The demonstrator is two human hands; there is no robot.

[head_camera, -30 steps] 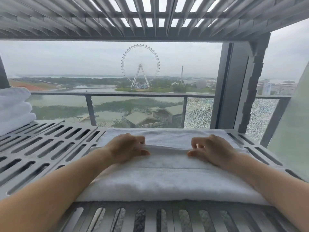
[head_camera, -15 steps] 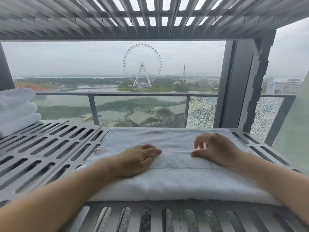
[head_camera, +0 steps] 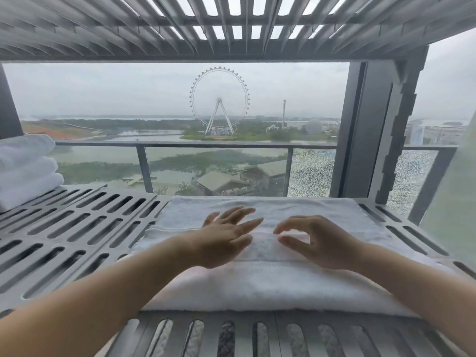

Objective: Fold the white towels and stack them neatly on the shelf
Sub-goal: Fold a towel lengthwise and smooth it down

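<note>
On the slotted grey metal shelf [head_camera: 77, 228], the folded white terry towel [head_camera: 270, 287] is lying under the left hand [head_camera: 221, 243], fingers [head_camera: 248, 224] spread, and the right hand [head_camera: 316, 246], fingers [head_camera: 288, 224] loosely curled and empty; flat outward smoothing is looking advisable.

No text, label, brand, number or sign can be read anywhere; none is seen on the folded towel [head_camera: 257, 284], the slotted shelf [head_camera: 77, 240] or the stacked towels [head_camera: 25, 171].

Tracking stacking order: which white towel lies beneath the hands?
The single folded towel at the shelf's centre, under the left hand and right hand; the other towels sit stacked at far left.
</note>
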